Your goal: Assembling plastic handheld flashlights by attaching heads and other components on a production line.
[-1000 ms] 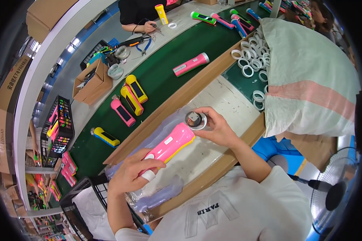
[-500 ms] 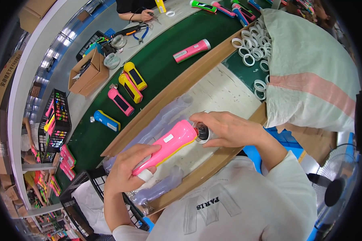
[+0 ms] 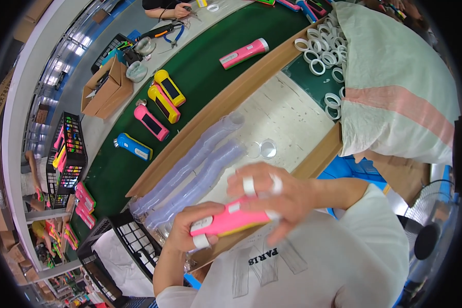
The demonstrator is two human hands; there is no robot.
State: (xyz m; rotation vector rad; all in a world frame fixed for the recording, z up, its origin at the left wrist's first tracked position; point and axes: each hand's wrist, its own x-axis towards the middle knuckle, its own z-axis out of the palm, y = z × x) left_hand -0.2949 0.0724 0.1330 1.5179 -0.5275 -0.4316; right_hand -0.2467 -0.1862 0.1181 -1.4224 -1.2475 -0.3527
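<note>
My left hand grips a pink flashlight with a yellow underside near its tail end. Over its other end is my right hand, its fingers smeared by motion, so I cannot tell whether they grip it. A white rim shows at that end, partly covered by the fingers. White wraps show on fingers of both hands. On the white board beyond my right hand lies a clear round disc, with a fainter one beside it. Two long lilac-tinted clear plastic sleeves lie to its left.
Cardboard strips edge the board. Beyond runs a green belt with several flashlights. White rings are heaped beside a large woven sack at right. A black basket stands at left. A co-worker's hand is at the far side.
The flashlight has come nearer my body and levelled out. My right hand has moved down along with it, and the dark interior at the flashlight's end no longer shows. The clear discs are now uncovered.
</note>
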